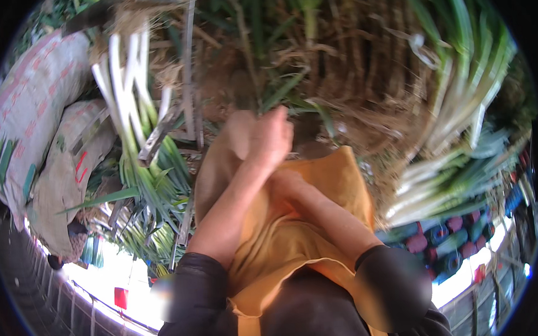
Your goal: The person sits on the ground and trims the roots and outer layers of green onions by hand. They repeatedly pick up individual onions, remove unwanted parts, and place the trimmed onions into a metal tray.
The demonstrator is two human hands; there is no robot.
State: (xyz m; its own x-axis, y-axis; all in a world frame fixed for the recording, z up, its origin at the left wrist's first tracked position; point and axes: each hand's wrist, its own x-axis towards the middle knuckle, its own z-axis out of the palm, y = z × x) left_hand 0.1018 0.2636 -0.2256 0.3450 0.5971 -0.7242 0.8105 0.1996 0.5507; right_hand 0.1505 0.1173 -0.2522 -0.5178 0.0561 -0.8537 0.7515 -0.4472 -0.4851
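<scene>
My left hand (274, 136) is over my lap with its fingers curled, blurred by motion. Whether it grips anything does not show. A green leaf (286, 90) lies just beyond its fingertips. Close below the left wrist, my right hand (288, 181) rests at the yellow-orange apron (299, 238); its fingers are hidden. Ahead of both hands, soil-brown, untrimmed stalks with dry roots (363, 60) are heaped. Long green onions with white stems (128, 79) stand at the left, roots upward. More green onions (458, 78) lean at the right, above another pile of green onions (428, 197).
At the far left are a printed woven sack (41, 101) and a beige sack (58, 186). An upright bar (188, 68) and a rough wooden stick (159, 136) stand close by the left onions. Several bundles (452, 241) lie behind at the right.
</scene>
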